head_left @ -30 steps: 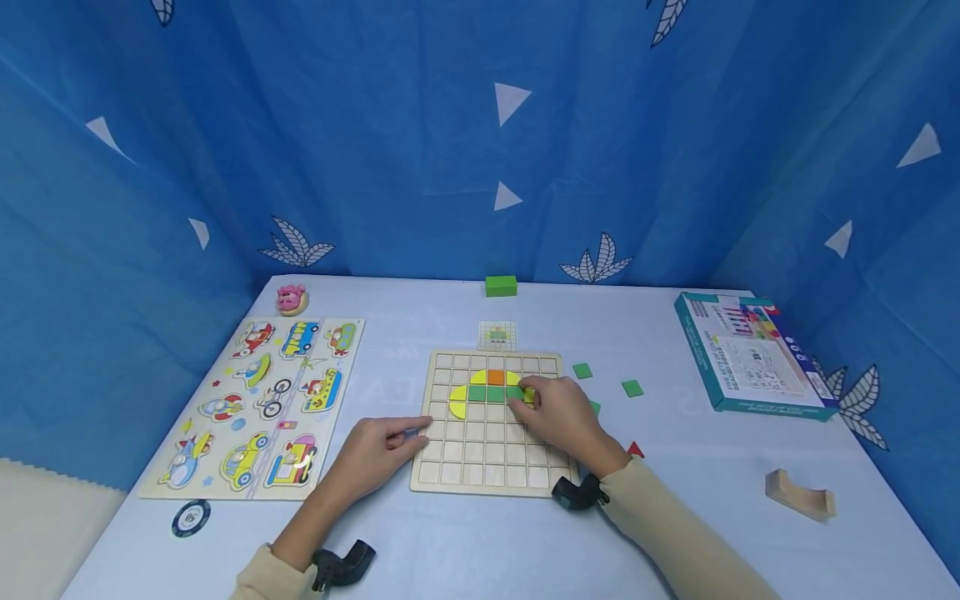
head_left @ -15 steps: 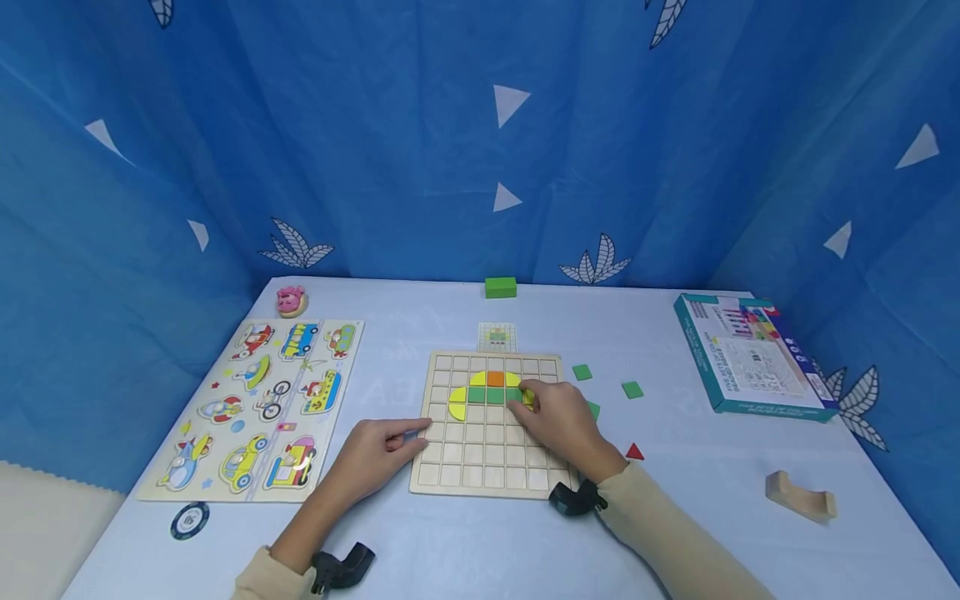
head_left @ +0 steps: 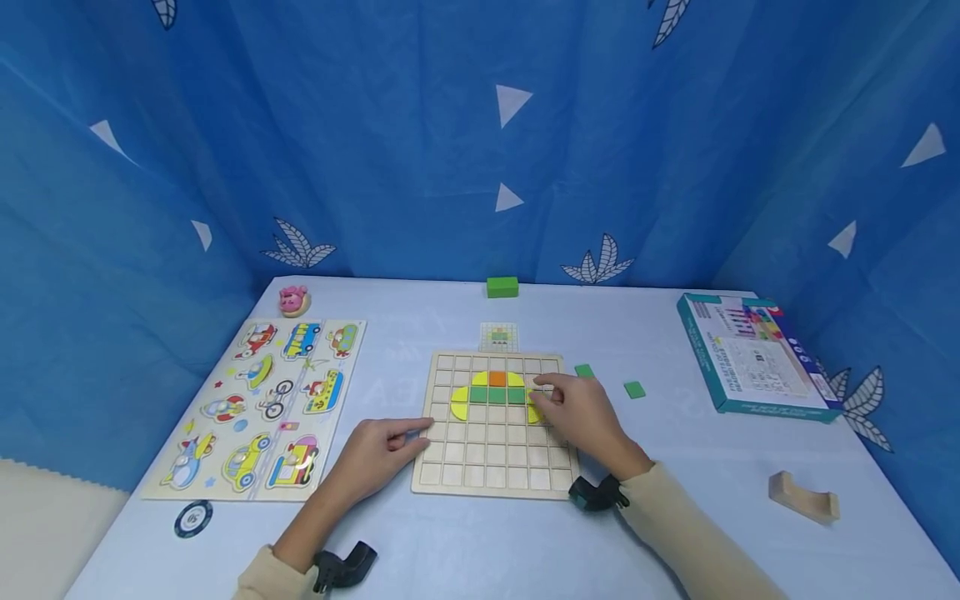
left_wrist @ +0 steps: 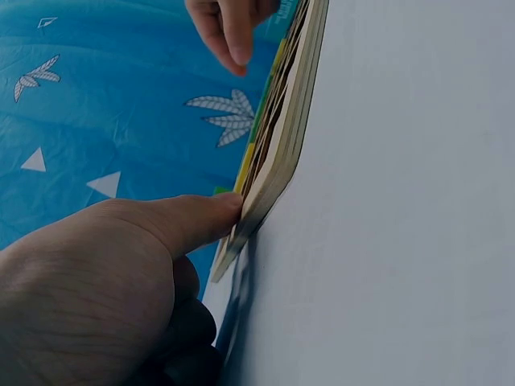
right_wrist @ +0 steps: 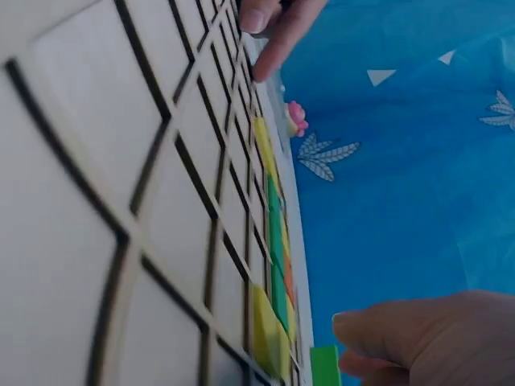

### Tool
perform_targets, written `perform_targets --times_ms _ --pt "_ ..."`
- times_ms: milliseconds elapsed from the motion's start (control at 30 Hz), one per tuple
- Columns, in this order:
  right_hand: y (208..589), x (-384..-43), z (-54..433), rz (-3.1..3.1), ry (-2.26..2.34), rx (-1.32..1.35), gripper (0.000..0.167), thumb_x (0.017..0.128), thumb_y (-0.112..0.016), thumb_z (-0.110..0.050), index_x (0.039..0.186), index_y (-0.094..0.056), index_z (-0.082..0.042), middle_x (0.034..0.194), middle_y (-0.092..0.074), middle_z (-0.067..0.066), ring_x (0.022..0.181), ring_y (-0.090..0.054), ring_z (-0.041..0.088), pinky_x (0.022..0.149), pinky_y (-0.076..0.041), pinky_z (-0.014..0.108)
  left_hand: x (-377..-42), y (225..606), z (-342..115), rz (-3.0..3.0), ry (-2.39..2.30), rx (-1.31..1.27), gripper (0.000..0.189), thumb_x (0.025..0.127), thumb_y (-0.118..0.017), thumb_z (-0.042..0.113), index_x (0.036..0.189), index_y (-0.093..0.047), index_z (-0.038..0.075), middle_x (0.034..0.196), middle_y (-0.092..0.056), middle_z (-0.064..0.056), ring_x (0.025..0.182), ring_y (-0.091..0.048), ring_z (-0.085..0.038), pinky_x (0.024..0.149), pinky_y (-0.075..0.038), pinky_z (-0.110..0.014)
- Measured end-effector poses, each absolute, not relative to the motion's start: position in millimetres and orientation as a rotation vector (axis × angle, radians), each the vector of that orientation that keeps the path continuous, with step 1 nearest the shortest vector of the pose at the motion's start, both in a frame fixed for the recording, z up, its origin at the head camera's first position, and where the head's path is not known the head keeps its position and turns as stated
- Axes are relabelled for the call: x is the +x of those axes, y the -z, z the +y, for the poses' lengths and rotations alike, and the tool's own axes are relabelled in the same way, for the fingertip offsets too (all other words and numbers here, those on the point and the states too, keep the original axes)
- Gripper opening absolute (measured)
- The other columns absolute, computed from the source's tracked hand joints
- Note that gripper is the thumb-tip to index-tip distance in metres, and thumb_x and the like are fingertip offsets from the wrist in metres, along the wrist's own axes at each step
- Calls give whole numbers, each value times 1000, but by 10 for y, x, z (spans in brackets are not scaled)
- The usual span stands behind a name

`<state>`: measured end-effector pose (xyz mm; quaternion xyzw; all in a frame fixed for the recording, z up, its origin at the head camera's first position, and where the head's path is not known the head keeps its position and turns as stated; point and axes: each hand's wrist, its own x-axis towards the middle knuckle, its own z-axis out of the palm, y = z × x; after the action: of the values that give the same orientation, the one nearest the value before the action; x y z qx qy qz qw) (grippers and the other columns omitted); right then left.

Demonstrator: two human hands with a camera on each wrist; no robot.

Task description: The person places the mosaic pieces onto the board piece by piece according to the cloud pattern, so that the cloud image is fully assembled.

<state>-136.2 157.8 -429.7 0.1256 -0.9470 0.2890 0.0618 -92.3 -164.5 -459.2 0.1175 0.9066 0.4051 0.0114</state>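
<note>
A wooden grid board lies flat on the white table. In its upper cells sit green square tiles in a row, an orange square above them and several yellow curved pieces. My left hand touches the board's left edge with thumb and index finger extended; in the left wrist view the thumb presses that edge. My right hand hovers over the board's right side, beside the right yellow piece. No tile shows between its fingers.
Loose green tiles lie right of the board. A small pattern card and green block stand behind it. At left lies a vehicle puzzle; at right, a game box and wooden arch block.
My right hand has drawn back to the right off the row, uncovering the right-hand green tile and more of the right yellow piece. It now covers the red triangle. My left hand stays put.
</note>
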Motion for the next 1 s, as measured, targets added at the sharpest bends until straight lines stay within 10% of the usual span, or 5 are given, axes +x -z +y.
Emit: perform_targets --times_ms 1000 --pt "4483 -1106 2461 -2943 -805 223 39 87 -83 -22 122 -74 -8 56 -44 -4 50 -44 15 47 -33 27 -918 4580 -1636 2840 -1258 372 28 91 -80 26 118 -79 22 49 -31 14 47 -26 -3 51 -25 -22"
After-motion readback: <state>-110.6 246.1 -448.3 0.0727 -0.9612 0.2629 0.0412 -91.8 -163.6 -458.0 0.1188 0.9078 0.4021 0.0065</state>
